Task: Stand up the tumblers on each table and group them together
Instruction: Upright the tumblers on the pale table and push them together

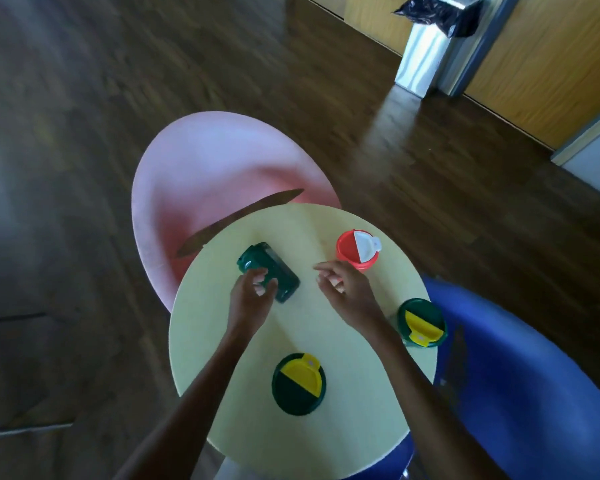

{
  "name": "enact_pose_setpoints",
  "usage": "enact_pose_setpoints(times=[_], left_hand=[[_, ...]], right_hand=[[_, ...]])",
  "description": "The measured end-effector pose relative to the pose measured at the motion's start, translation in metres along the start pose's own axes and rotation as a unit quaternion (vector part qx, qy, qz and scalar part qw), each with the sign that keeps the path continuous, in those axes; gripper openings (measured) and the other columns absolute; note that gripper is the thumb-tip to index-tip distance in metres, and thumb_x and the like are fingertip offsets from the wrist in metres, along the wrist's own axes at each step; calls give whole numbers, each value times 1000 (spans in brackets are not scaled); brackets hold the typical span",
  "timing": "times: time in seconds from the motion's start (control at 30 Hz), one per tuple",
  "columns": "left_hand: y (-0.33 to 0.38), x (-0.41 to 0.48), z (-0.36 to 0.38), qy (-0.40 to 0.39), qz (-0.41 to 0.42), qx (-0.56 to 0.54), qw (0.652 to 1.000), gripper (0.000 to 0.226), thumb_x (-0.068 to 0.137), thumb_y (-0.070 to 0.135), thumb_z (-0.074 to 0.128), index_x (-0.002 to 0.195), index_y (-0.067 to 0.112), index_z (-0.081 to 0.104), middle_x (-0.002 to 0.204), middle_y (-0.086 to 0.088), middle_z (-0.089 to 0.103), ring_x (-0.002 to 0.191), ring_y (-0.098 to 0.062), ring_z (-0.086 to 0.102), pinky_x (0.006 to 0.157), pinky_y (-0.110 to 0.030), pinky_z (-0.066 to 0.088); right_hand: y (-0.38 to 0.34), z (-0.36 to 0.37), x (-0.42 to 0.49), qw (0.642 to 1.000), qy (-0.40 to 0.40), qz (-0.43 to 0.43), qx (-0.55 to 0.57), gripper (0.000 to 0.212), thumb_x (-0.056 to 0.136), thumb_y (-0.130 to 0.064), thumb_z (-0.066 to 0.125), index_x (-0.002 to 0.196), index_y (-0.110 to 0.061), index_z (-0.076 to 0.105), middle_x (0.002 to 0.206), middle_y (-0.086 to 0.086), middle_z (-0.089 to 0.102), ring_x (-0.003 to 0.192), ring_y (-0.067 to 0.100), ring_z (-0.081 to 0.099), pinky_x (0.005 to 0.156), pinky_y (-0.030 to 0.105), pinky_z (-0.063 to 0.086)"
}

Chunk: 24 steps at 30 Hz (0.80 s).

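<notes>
Left hand (253, 292) fingers curled around toppled green tumbler (269, 271), right hand (343, 289) hovering, fingers loosely spread, empty

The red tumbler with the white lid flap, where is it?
The red plastic tumbler with the white lid flap stands upright at the far right of the round pale yellow table, just beyond the right hand.

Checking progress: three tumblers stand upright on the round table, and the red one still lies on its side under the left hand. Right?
Not quite. In the head view the tumbler on its side under the left hand is the dark green tumbler; the red tumbler stands upright, like the two green ones with yellow lids.
</notes>
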<state>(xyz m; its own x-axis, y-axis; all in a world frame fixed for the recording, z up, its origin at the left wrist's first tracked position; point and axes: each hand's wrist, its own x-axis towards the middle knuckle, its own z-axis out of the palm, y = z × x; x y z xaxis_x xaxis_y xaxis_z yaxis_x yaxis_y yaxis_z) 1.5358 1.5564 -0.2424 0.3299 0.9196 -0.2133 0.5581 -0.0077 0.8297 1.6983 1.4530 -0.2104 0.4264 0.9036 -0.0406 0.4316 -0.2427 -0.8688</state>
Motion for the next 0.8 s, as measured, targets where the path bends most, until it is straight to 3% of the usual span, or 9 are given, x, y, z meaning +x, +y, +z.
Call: enact_pose_setpoints(times=[0.13,0.3,0.37,0.5,0.73,0.8], left_hand=[[-38,30,-10,10,-113,-48,992,47,86,33,65,125,11,50,119,-13,61,97,-21,61,77,-28,46],[-55,59,-10,1,-182,-124,975,58,85,35,66,133,12,42,121,-9,56,96,-17,55,76,-28,43],[-59,65,-8,-9,-191,-143,971,59,85,35,67,133,13,41,120,-7,55,96,-17,56,75,-26,46],[-63,69,-4,-26,-185,-179,966,52,85,31,67,128,13,44,114,-1,56,91,-12,58,55,-10,46],[-66,77,-11,-57,-154,-194,967,38,82,36,70,111,21,50,110,-6,64,91,-18,66,79,-38,57],[-59,78,-21,-55,-123,-177,975,35,83,38,69,108,21,52,106,-4,65,88,-17,67,80,-40,56]], right_hand=[[-1,44,47,996,-72,44,-23,24,91,-21,55,114,-18,63,113,3,65,97,7,58,84,21,48],[2,80,93,980,-129,144,-55,43,92,-26,54,132,-11,49,126,12,57,114,22,55,84,27,40],[5,90,104,972,-150,170,-58,46,93,-28,53,136,-14,45,130,13,55,116,24,53,85,28,41],[10,104,113,961,-175,213,-34,52,93,-35,53,141,-24,36,136,7,50,115,25,53,88,37,50],[10,105,108,962,-128,239,14,57,86,-41,62,137,-30,41,128,3,54,113,20,56,90,36,51],[7,103,103,965,-104,236,39,61,81,-41,67,136,-33,42,123,1,56,113,19,56,91,37,52]])
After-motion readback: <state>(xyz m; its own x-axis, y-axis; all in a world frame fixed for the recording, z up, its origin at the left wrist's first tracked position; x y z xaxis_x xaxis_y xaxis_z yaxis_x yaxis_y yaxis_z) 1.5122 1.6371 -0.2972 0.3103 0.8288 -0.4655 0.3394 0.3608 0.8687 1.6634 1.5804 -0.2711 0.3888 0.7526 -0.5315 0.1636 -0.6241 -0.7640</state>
